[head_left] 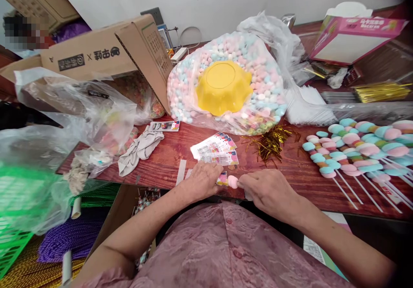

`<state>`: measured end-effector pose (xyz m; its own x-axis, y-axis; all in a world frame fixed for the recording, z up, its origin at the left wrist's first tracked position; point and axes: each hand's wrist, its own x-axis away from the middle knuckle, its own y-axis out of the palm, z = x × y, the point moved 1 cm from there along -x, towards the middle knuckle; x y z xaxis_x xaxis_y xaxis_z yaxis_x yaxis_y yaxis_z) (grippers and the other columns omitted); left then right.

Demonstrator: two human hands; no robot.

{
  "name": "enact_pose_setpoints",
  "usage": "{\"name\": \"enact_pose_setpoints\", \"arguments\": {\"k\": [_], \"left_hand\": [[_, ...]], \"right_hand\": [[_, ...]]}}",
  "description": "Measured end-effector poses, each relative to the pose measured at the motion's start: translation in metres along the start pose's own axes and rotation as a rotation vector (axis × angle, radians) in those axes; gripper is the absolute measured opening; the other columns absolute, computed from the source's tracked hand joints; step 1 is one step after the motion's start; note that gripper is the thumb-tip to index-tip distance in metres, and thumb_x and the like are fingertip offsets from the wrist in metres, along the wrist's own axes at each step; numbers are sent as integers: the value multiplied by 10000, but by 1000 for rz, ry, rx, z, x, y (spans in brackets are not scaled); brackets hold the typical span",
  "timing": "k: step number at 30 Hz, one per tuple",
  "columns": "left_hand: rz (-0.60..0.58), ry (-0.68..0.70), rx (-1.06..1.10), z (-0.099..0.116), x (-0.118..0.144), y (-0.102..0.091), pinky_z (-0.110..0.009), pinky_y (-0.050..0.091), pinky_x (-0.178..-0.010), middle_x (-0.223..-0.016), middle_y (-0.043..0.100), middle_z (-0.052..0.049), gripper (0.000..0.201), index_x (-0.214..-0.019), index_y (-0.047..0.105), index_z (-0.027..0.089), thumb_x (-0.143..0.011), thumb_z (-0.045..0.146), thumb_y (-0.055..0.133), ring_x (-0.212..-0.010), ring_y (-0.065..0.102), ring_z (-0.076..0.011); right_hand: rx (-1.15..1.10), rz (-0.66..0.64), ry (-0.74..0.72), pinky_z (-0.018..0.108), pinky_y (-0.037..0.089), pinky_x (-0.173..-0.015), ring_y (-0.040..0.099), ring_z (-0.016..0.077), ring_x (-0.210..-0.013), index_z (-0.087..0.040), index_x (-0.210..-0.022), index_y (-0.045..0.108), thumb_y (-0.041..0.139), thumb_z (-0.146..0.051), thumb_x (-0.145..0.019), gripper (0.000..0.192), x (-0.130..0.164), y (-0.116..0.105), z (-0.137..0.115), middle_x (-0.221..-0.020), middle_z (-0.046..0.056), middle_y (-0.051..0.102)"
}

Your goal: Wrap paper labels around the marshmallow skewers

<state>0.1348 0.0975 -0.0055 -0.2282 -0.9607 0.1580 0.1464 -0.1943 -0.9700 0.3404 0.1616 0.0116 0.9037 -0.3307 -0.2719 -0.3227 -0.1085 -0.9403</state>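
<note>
My left hand (204,178) is closed at the table's front edge, its fingers on a small printed card (222,178) with a colourful end. Just to the right, my right hand (269,192) is closed, and a pink marshmallow (232,182) pokes out at its fingertips, towards the card. What else lies inside the right hand is hidden. Beyond my left hand, several printed cards (215,147) are fanned out on the red-brown table (258,172). At the right lie marshmallow skewers (364,144) in pink, blue and other colours, their white sticks pointing towards me.
A big clear bag of marshmallows (183,77) stands behind, with a yellow bowl (223,86) upside down on it. Gold twist ties (274,143) lie in front. A cardboard box (97,56) and a grey cloth (140,150) are left; a pink display box (358,38) is back right.
</note>
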Motion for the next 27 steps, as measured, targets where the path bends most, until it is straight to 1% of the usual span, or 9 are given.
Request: {"name": "enact_pose_setpoints", "arguments": {"k": [2, 4, 8, 12, 15, 19, 21, 23, 27], "left_hand": [[-32, -27, 72, -1, -1, -2, -333, 431, -738, -862, 678, -61, 207, -946, 616, 180, -834, 352, 642, -846, 647, -258], [-52, -29, 145, 0, -2, -2, -320, 419, -698, -828, 674, -52, 257, -903, 621, 182, -825, 424, 657, -801, 643, -249], [-47, 1, 224, 3, -5, 4, -311, 415, -686, -836, 679, -58, 343, -880, 629, 178, -813, 513, 663, -810, 644, -251], [19, -29, 175, 8, -8, 14, -337, 435, -768, -912, 686, -89, 213, -944, 626, 159, -844, 348, 628, -904, 645, -270], [9, -42, 241, 8, -7, 12, -353, 448, -792, -959, 682, -103, 273, -966, 617, 152, -825, 382, 660, -919, 638, -273], [-21, 27, 485, -3, -3, -12, -371, 455, -849, -1136, 648, -107, 711, -1169, 564, 173, -627, 551, 827, -1024, 602, -286], [-128, 43, 602, -11, -1, -26, -351, 459, -813, -1090, 655, -85, 815, -1201, 557, 180, -552, 563, 866, -967, 603, -260], [-321, 38, 789, -18, 1, -33, -303, 457, -726, -933, 660, -32, 765, -1125, 592, 179, -515, 530, 893, -827, 598, -201], [-690, 13, 1246, -23, 2, -25, -258, 468, -666, -792, 651, 19, 642, -950, 612, 173, -477, 474, 924, -710, 593, -137]], "right_hand": [[72, 124, -69, 312, 218, -595, 493, 143, -569, -172, -777, 618, 418, -24, -822, 254, 0, -3, -6, -640, 18, 608], [96, 158, -103, 315, 229, -611, 507, 151, -593, -170, -787, 624, 424, -22, -819, 251, -1, -2, -8, -660, 26, 620], [6, -15, 2, 316, 184, -577, 493, 133, -558, -178, -762, 611, 476, -67, -821, 184, -7, 8, -3, -663, 14, 649], [-49, -114, 118, 319, 155, -562, 477, 124, -534, -178, -795, 627, 467, -95, -859, 192, -13, 19, -2, -655, 14, 653], [-43, 29, 11, 318, 173, -575, 469, 128, -558, -178, -812, 634, 473, -74, -848, 196, -18, 18, -5, -658, 11, 642], [0, 219, -175, 321, 218, -625, 451, 144, -627, -168, -754, 613, 478, -115, -888, 198, -20, 5, 0, -668, 24, 600], [10, 247, -214, 326, 221, -643, 433, 146, -646, -168, -761, 611, 483, -120, -894, 190, -20, -2, 5, -677, 21, 583], [3, 265, -249, 336, 235, -677, 417, 148, -661, -171, -790, 617, 474, -90, -882, 189, -20, -7, 7, -677, 13, 570], [-38, 309, -282, 383, 271, -789, 404, 146, -683, -179, -832, 627, 445, -44, -877, 231, -18, -9, 7, -658, -1, 563]]}}
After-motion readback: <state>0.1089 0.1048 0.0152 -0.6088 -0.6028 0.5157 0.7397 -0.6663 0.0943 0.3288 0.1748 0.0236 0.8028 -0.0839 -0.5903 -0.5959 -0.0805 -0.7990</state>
